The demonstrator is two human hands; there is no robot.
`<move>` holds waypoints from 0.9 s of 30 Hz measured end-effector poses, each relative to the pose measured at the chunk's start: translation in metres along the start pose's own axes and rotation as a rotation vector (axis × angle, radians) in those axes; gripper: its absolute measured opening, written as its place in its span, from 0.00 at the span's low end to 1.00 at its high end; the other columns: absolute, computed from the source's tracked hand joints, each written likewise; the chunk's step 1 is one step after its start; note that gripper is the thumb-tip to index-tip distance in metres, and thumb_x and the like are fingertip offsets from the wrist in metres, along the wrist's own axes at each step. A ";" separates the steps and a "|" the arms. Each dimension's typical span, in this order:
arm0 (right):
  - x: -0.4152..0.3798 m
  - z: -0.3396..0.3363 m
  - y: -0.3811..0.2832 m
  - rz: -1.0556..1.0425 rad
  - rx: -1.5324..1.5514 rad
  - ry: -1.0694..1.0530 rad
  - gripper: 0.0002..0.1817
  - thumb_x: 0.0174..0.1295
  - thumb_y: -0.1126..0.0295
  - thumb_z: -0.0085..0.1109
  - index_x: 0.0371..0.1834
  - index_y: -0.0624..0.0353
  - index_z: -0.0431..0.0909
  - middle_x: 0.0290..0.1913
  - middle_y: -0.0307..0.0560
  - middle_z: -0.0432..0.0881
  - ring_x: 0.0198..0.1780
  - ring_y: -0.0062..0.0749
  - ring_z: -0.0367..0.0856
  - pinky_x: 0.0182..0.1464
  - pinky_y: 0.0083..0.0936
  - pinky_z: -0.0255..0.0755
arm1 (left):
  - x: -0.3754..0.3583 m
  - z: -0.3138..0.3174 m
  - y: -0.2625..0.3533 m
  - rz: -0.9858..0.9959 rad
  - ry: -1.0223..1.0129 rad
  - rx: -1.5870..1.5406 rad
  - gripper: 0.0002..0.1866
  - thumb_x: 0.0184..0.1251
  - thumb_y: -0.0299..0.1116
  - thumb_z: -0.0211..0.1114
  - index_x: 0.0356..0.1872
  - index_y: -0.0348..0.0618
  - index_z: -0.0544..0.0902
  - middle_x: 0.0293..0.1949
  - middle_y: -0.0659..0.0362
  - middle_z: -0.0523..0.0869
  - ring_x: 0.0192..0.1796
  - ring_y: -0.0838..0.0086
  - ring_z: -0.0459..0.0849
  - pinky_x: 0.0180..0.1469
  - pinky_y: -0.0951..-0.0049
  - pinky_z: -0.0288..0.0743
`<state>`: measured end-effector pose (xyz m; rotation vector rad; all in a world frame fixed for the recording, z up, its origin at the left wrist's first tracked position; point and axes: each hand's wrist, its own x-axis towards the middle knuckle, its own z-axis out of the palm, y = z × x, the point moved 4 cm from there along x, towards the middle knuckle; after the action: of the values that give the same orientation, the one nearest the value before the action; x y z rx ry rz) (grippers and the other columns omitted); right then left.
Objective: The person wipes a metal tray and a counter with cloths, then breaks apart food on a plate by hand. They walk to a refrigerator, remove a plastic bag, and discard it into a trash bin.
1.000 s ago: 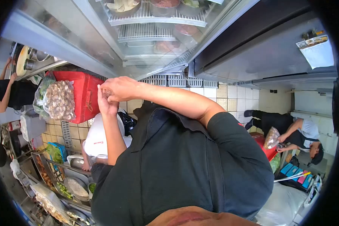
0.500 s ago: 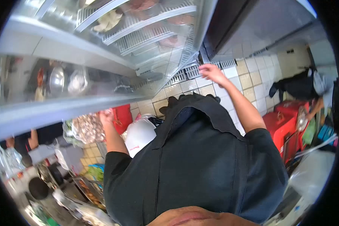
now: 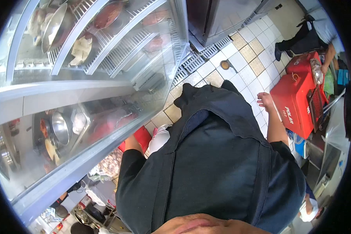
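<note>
My right hand (image 3: pixel 264 100) hangs over the tiled floor with nothing in it, its fingers loosely bent and apart, just left of a red cooler box (image 3: pixel 286 101) marked POLAR. My left forearm (image 3: pixel 132 142) goes in behind the metal-framed edge of a glass door (image 3: pixel 82 156), and the fingers there are hidden. Close below that arm shows a bag of pale brown pieces (image 3: pixel 108 163); what they are I cannot make out. A red bag or cloth (image 3: pixel 143 137) and a white bag (image 3: pixel 160 137) lie beside the forearm.
Wire shelves hold a metal bowl (image 3: pixel 54 29) and other bowls, upper left. A small round brown-centred thing with a handle (image 3: pixel 225 64) lies on the tiles (image 3: pixel 241 58) by the floor grates (image 3: pixel 193 62). Another person (image 3: pixel 304 37) is beside the coolers at right.
My view has turned and more shelves and red coolers show. My right hand has lowered towards the cooler. My left hand, seen before at the bag, is now hidden behind the door edge.
</note>
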<state>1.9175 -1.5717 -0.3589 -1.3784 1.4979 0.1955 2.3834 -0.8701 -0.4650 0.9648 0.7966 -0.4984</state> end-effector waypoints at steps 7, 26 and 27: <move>-0.001 0.013 -0.023 -0.064 -0.049 -0.074 0.18 0.59 0.60 0.61 0.50 0.56 0.77 0.39 0.41 0.81 0.33 0.26 0.82 0.32 0.27 0.74 | 0.094 0.086 -0.011 0.019 -0.398 0.158 0.15 0.71 0.39 0.59 0.49 0.39 0.76 0.53 0.50 0.79 0.55 0.58 0.78 0.57 0.53 0.75; 0.117 0.078 0.017 -1.217 -1.286 -0.107 0.15 0.39 0.60 0.68 0.34 0.49 0.84 0.24 0.45 0.80 0.33 0.47 0.80 0.36 0.47 0.73 | -0.061 -0.013 -0.156 -0.017 -0.289 1.556 0.09 0.67 0.38 0.62 0.36 0.44 0.77 0.29 0.60 0.79 0.33 0.70 0.80 0.36 0.65 0.75; 0.126 0.079 0.019 -1.259 -1.120 -0.025 0.10 0.46 0.58 0.64 0.26 0.51 0.83 0.22 0.45 0.80 0.31 0.46 0.79 0.34 0.46 0.72 | -0.055 0.005 -0.157 0.064 -0.394 1.590 0.09 0.67 0.37 0.62 0.39 0.43 0.77 0.31 0.59 0.80 0.34 0.71 0.80 0.37 0.66 0.75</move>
<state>1.9724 -1.5899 -0.4971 -2.9004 0.1444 0.2348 2.2426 -0.9498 -0.5030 2.2140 -0.1652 -1.2684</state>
